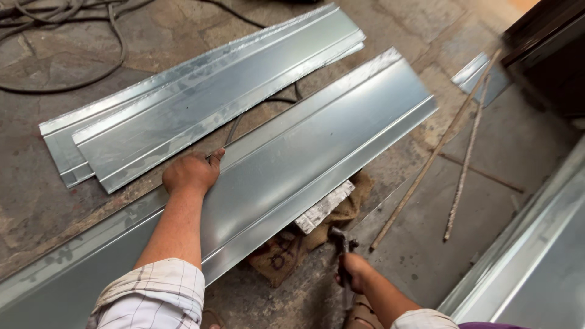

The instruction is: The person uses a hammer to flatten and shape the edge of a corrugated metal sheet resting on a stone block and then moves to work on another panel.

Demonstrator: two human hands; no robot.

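Galvanised sheet-metal panel (292, 164) is lying slantwise across the stone floor (36, 201), propped on a pale block (323, 207) over a brown sack (277, 256). I am pressing my left hand (192, 172) flat on its upper ridge, fingers (216, 153) lying close together. My right hand (353, 271) is gripping a hammer (341, 244), fingers wrapped round the handle, just below the panel's lower edge. Two more panels (201, 85) are stacked beyond.
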